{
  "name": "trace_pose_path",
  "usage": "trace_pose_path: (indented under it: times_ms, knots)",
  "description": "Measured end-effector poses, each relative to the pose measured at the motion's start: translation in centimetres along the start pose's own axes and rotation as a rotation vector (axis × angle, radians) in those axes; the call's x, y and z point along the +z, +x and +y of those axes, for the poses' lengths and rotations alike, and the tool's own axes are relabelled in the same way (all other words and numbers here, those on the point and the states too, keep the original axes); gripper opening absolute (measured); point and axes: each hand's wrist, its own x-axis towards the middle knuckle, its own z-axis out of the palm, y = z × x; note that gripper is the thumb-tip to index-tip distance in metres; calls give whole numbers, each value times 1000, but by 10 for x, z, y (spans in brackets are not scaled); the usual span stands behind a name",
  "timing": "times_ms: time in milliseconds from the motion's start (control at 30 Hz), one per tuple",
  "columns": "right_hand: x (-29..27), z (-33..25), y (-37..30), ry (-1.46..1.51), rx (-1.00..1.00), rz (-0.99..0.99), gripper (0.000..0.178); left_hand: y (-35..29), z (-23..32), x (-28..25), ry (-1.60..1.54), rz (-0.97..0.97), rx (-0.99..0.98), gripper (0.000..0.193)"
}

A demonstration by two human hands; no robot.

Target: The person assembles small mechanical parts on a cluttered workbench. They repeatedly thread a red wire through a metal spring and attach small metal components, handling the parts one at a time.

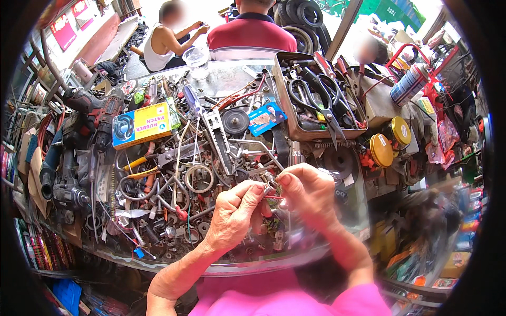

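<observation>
Pinched narrow at thumb and forefinger of the left hand point(232, 215), apparently on a thin red strand point(273, 197) above the near middle of the bench point(211, 270); drawn close on the right hand point(311, 197), too blurred to tell whether holding anything. Seemingly mid-work: strand in hand, not yet laid down, remaining steps impossible to judge. Beyond, among loose metal parts point(199, 179), bold lettering on a yellow-and-blue box point(150, 122) at left, small print on a blue card point(268, 120), more on a spray can point(408, 85) far right.
</observation>
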Motion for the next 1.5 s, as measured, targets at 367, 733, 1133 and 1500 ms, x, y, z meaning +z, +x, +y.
trace_pose_path:
  times_ms: [367, 733, 1133, 1500]
  knots:
    - [-15, 5, 11, 385, 112, 19, 22, 1, 9, -3, -197, 61, -92, 32]
    - [-4, 6, 0, 60, -6, -278, 25, -1, 8, -3, -222, -42, -150, 32]
    - [-21, 3, 12, 285, 25, 195, 18, 1, 5, -2, -128, -17, -125, 28]
    - [-23, 0, 16, 258, -67, 253, 19, 3, 1, -2, -158, 203, 83, 20]
